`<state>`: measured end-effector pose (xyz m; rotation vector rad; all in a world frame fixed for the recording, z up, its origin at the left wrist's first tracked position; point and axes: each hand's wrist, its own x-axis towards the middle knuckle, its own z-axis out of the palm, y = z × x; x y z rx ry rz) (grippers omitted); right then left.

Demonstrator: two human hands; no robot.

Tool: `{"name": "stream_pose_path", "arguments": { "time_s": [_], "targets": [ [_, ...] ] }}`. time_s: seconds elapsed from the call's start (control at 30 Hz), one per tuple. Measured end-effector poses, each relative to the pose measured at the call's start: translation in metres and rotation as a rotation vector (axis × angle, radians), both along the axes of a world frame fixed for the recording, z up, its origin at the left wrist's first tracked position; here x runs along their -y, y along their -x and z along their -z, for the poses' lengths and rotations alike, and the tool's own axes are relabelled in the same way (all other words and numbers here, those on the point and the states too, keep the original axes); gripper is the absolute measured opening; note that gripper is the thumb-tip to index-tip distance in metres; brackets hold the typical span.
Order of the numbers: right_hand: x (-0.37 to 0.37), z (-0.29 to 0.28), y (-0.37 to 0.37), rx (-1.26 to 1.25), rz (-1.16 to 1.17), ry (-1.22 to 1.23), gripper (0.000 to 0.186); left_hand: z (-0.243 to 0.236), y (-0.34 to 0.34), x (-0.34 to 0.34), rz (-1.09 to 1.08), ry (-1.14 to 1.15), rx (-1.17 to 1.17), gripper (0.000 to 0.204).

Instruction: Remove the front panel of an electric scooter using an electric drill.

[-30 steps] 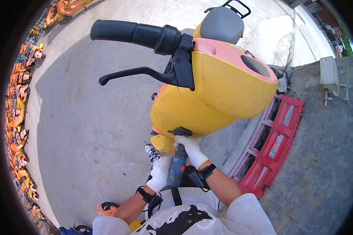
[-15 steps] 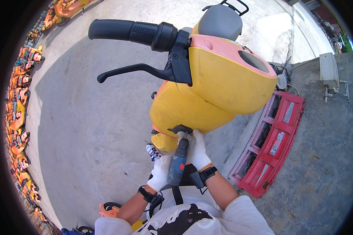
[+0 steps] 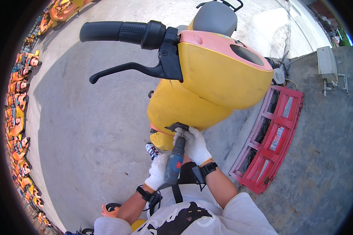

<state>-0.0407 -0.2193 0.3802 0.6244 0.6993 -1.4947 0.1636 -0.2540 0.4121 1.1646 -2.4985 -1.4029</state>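
My gloved left hand is wrapped round the grip of a blue cordless drill. The drill points away from me, its dark chuck up at the front of a yellow and pink scooter. Beside the chuck is my gloved right hand, its fingers drawn together around the drill's tip. What they pinch is too small to make out. Just beyond the fingertips, a black bracket sits on the yellow front panel. A yellow front fender shows below it. The drill's bit is largely hidden by the fingers.
Above the drill, the scooter's black handlebar grip and brake lever jut left. A red slatted crate lies to the right. A white box with pipes stands farther right. Rows of orange scooters line the left.
The scooter and its handlebar appear slightly farther left and higher in the picture. The drill and both hands have shifted a little left, keeping their holds.
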Motion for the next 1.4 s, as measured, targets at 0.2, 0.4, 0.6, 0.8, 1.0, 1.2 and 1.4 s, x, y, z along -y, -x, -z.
{"name": "stream_pose_path", "arguments": {
  "time_s": [0.2,0.4,0.6,0.8,1.0,1.2,1.4],
  "targets": [
    [-0.001,0.004,-0.002,-0.021,0.026,0.010,0.053,-0.003,-0.001,0.002,0.014,0.028,0.016,0.046],
    [0.001,0.002,-0.003,-0.002,0.024,-0.008,0.046,-0.003,-0.002,0.000,0.002,0.026,-0.021,0.047],
    [0.003,-0.007,-0.004,-0.029,0.047,0.014,0.038,-0.011,0.002,0.000,-0.058,-0.028,-0.072,0.042],
    [0.001,0.000,-0.005,-0.047,-0.006,0.061,0.037,-0.017,0.001,-0.002,-0.040,-0.089,0.066,0.039],
    [0.001,-0.004,-0.004,-0.022,-0.008,0.045,0.040,-0.025,0.013,-0.008,-0.089,-0.031,-0.094,0.040],
    [0.000,-0.004,-0.001,-0.003,-0.017,0.041,0.039,-0.020,0.011,-0.010,-0.057,-0.020,-0.050,0.044],
    [0.004,-0.008,-0.001,-0.039,-0.037,0.014,0.040,0.000,-0.001,-0.014,-0.062,0.002,-0.014,0.051]
  ]
}}
